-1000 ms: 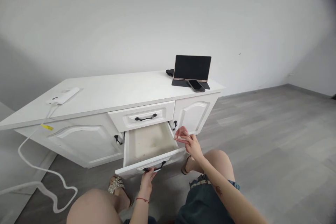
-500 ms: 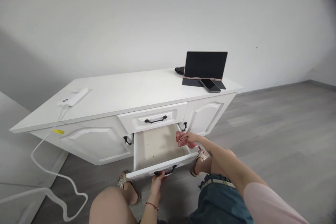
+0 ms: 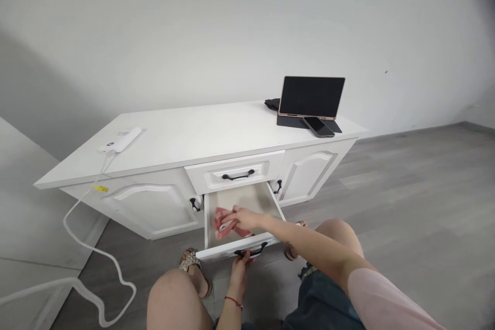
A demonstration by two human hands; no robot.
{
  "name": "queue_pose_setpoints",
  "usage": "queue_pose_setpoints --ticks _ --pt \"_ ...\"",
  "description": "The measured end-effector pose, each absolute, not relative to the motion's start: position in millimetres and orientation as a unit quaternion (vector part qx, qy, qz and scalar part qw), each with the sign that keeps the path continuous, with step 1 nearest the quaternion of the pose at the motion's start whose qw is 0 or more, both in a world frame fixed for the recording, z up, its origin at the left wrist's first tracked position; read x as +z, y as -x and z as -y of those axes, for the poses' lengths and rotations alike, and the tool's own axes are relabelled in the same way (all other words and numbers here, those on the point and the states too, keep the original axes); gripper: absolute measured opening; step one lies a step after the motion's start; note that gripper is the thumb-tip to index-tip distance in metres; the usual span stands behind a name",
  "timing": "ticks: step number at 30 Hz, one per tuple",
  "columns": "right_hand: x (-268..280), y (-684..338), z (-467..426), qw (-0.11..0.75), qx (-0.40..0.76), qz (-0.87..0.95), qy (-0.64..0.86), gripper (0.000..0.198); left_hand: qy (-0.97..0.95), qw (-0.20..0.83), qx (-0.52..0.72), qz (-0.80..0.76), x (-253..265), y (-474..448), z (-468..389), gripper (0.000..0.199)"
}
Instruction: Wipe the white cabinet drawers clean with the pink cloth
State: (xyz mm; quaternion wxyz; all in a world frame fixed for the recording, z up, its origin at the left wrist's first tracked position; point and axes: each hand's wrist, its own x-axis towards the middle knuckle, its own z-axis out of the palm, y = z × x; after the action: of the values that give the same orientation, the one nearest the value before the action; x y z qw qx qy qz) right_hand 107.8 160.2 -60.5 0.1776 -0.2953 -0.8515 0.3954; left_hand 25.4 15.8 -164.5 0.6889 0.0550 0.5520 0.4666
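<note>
A pink-and-white cloth [image 3: 226, 223] is bunched in my right hand [image 3: 244, 218], inside the pulled-out lower drawer [image 3: 275, 206]. The cloth is at the drawer's front left part, low over its bottom; whether it touches the bottom is hard to see. My left hand [image 3: 240, 270] grips the black handle [image 3: 252, 251] on that drawer's front from below, with some fingers hidden behind it. Just above, the upper drawer [image 3: 209, 179] is closed, with its own black handle [image 3: 238, 175].
On the white cabinet's top [image 3: 193, 131] stand a dark tablet-like screen [image 3: 312, 96], a phone [image 3: 318, 127] and a black folded item [image 3: 272, 103]. A white power strip [image 3: 126, 140] lies at left, its cord [image 3: 87, 247] trailing to the floor. My knees flank the drawer.
My right hand has carried the cloth from the drawer's right side across to its front left. The left hand stays on the handle. The whole view has shifted slightly.
</note>
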Motion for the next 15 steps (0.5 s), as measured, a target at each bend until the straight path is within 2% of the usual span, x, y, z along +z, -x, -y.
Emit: queue_pose_setpoints --ticks 3,6,9,11,13,15 --pt "-81 -52 -156 0.121 0.416 0.871 0.23 0.035 -0.064 0.697 0.478 -0.53 -169 -24 -16 0.012" --pt "-100 -21 -163 0.069 0.45 0.847 0.275 0.026 -0.055 0.702 0.469 -0.534 -176 -23 -18 0.01" --pt "-104 -7 -174 0.134 0.537 0.772 0.314 0.023 -0.053 0.705 0.454 -0.542 -181 -22 -20 0.009" --pt "-101 0 -180 0.203 0.621 0.693 0.305 0.015 -0.066 0.705 0.449 -0.544 -184 -22 -21 0.01" --pt "-97 9 -182 0.237 0.67 0.64 0.293 0.008 -0.077 0.704 0.446 -0.548 -186 -22 -22 0.013" --pt "-96 18 -183 0.266 0.699 0.596 0.292 0.012 -0.078 0.701 0.446 -0.55 -188 -23 -22 0.014"
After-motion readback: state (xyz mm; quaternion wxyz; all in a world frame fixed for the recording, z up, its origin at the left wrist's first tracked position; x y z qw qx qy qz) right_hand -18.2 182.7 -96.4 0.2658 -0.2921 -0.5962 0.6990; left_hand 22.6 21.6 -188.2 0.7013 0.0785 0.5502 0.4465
